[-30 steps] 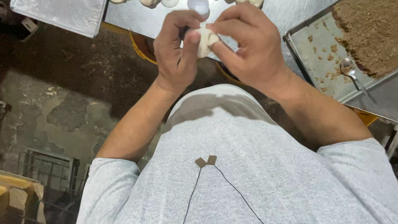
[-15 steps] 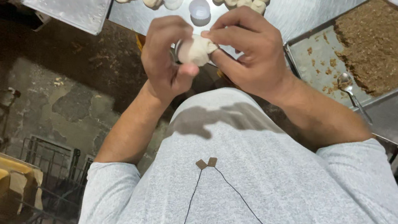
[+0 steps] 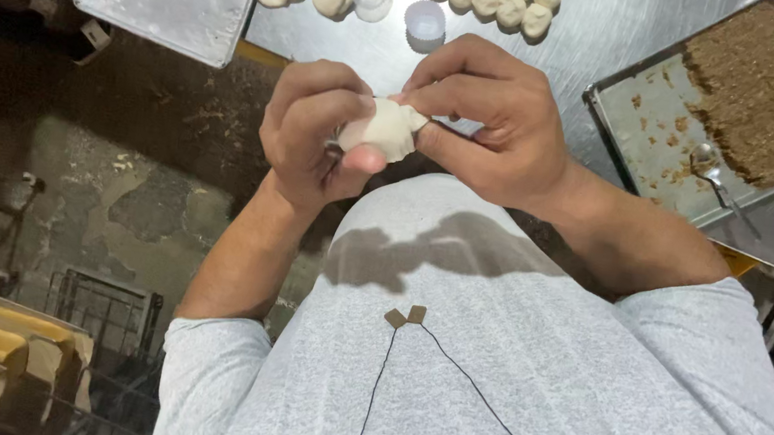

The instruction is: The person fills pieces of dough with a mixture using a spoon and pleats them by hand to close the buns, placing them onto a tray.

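One dough piece (image 3: 380, 128) held: left hand (image 3: 310, 139) cupped beneath, right hand (image 3: 492, 122) fingers pinching its edge. One spoon (image 3: 712, 174) in filling tray (image 3: 645, 121).

I wear a light grey short-sleeved shirt (image 3: 524, 382), its sleeves ending above my elbows. Two small tan square tabs (image 3: 405, 316) sit on its front, and a thin black wire (image 3: 482, 401) runs down from them. My hands are bare.
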